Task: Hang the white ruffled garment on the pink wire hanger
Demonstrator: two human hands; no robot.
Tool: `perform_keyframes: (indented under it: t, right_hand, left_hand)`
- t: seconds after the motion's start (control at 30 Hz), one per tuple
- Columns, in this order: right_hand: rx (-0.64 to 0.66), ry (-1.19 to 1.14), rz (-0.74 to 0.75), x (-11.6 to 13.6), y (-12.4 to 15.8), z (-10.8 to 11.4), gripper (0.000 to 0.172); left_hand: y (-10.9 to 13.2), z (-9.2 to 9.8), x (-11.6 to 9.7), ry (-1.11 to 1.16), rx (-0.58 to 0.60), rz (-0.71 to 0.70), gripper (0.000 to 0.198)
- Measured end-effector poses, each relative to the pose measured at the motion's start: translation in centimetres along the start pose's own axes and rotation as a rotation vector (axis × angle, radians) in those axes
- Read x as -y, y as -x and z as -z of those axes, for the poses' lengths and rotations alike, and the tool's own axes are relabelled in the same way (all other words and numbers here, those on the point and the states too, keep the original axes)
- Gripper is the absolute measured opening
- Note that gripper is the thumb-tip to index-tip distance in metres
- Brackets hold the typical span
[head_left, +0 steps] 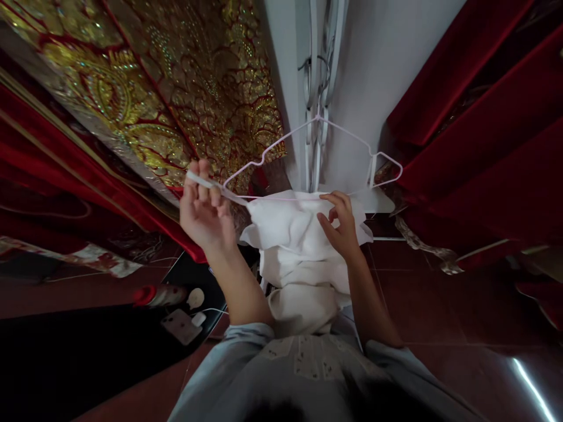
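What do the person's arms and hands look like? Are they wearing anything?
The left hand and right hand are bare, with no gloves, rings or watch showing. Loose pale blue-grey cloth sleeves end near the elbows, leaving the forearms uncovered.

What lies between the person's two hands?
Head view: the white garment, draped on the wire hanger, with its strap running to the left hand; the right hand touches the cloth.
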State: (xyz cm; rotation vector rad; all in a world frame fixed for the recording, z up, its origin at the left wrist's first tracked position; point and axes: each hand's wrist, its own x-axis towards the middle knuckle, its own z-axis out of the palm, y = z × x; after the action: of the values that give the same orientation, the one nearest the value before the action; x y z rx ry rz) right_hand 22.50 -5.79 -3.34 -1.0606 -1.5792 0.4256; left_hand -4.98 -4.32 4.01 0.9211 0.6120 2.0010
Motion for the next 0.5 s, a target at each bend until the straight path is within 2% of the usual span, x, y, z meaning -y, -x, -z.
perform_keyframes:
  t: [0.07, 0.1, 0.13, 0.23, 0.37, 0.43, 0.5]
  right_hand:
    - [0.008, 0.009, -0.004, 0.0, 0.1, 0.2, 0.033]
    - [0.016, 0.018, -0.004, 0.1, 0.1, 0.2, 0.034]
    - [0.025, 0.026, -0.003, 0.2, 0.1, 0.1, 0.035]
    - [0.05, 0.041, 0.01, 0.7, 0.3, -0.6, 0.04]
    - [0.038, 0.048, 0.049, 1.6, 0.4, -0.8, 0.041]
    - [-0.097, 0.064, 0.082, 1.2, -0.1, 0.2, 0.037]
    - [-0.313, 0.081, 0.071, 0.2, -0.9, 1.8, 0.038]
  left_hand:
    - [0.2, 1.1, 1.0, -0.109, -0.164, -0.067, 0.02]
    - [0.7, 1.3, 1.6, -0.157, -0.217, -0.055, 0.018]
    - [1.4, 1.3, 2.2, -0.195, -0.208, 0.007, 0.02]
    - [3.7, -0.3, 3.6, -0.176, -0.05, 0.195, 0.032]
    - [5.1, -3.4, 4.7, -0.038, -0.001, 0.183, 0.033]
    - [5.0, -4.2, 5.1, 0.0, 0.009, 0.191, 0.036]
    - [4.8, -4.3, 5.3, 0.013, 0.032, 0.215, 0.038]
